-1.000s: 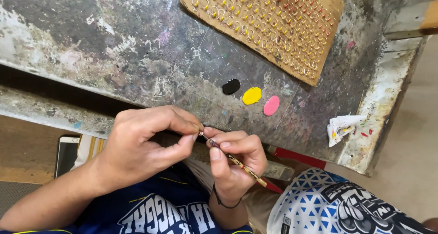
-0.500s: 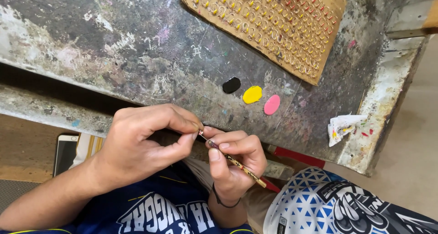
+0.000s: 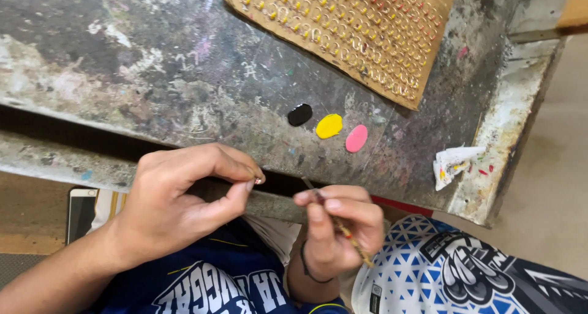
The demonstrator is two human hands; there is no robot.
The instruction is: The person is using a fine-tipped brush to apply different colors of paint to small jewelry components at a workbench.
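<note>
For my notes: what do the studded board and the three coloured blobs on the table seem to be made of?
The board looks like corrugated cardboard: matte brown, with a fluted cut edge. The blobs, black, yellow and pink, look like wet paint: glossy, smooth, flat puddles.

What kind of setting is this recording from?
Probably a small craft-painting workbench: a worn, paint-smeared grey table, black, yellow and pink paint blobs on it, and a cardboard sheet studded with small painted loops. The right hand holds a thin brush.
</note>
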